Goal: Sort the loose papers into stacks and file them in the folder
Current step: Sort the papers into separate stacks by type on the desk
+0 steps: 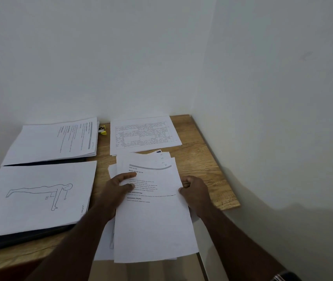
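Lying lengthwise toward the wall, the loose pile [153, 211] sits between both hands: right hand [195, 192] pinches its right edge, left hand [116, 191] rests flat-fingered on top, nearer the folder [19, 238].

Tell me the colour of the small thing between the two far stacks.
Yellow, with a dark part: the small thing, in the head view.

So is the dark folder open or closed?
Open. The folder lies flat, with a paper stack on each half: text pages behind, the drawing page in front.
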